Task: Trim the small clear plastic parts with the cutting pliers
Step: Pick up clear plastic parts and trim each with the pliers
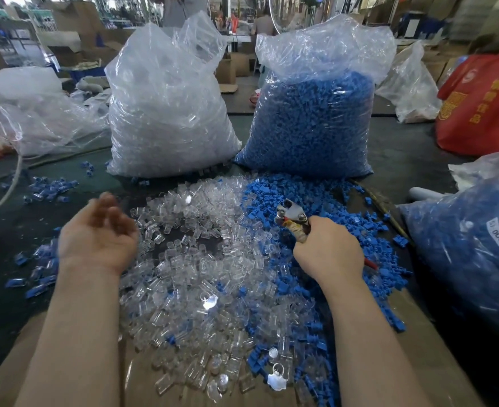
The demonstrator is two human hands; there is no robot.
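Between cuts, left hand empty

Right hand (pixel 329 254) is gripping the pliers (pixel 291 214), jaws pointing up-left, seemingly parted. Left hand (pixel 98 233) is hovering spread, blurred, holding nothing. Clear parts (pixel 195 259) are lying between both hands on the counter (pixel 404 148), nearer the left.

Lying heaped across the middle: small clear plastic parts (pixel 201 259); cutting pliers (pixel 292 214) pointing up-left, handles gripped.
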